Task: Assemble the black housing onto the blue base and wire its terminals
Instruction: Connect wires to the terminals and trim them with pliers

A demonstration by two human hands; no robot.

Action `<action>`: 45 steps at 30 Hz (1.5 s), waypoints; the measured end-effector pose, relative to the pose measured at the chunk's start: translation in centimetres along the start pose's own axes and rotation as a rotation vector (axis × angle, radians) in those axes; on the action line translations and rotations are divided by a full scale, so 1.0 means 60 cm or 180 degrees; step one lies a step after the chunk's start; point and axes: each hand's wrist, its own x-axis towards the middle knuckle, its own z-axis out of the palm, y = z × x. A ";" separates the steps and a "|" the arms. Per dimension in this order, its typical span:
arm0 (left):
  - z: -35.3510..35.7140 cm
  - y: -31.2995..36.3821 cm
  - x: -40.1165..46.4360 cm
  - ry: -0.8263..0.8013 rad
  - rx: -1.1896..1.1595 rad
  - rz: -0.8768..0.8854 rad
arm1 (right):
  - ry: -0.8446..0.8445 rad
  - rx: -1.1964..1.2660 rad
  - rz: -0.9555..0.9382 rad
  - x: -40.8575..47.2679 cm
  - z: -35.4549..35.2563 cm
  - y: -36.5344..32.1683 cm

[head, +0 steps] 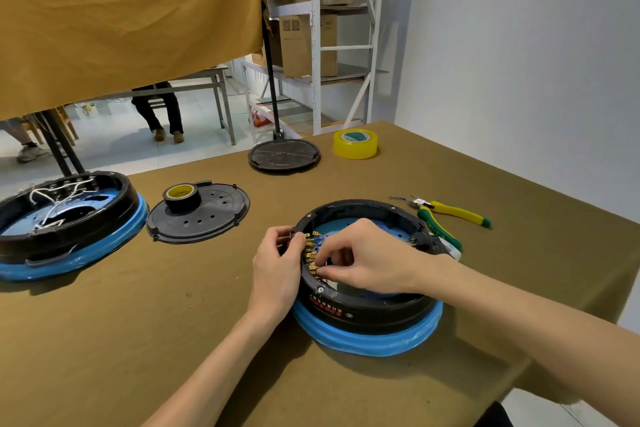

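A round black housing (pixel 377 312) sits on a blue base (pixel 367 340) on the olive table, right of centre. A row of brass terminals (pixel 311 255) lines its inner left wall. My left hand (pixel 277 270) grips the housing's left rim from outside, fingers curled over the edge. My right hand (pixel 367 260) reaches into the ring from the right, and its fingertips pinch something small at the lower terminals; what it pinches is hidden by the fingers.
A second black housing on a blue base (pixel 65 222) with white wires stands at the left. A black cover plate (pixel 204 218) carries a black tape roll (pixel 181 198). Another round black disc (pixel 284 155), yellow tape (pixel 355 144) and green-yellow pliers (pixel 446 215) lie beyond.
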 end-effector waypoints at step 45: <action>0.000 0.010 -0.004 -0.0011 -0.0019 -0.0031 | -0.0644 -0.1037 -0.0193 0.027 -0.046 -0.010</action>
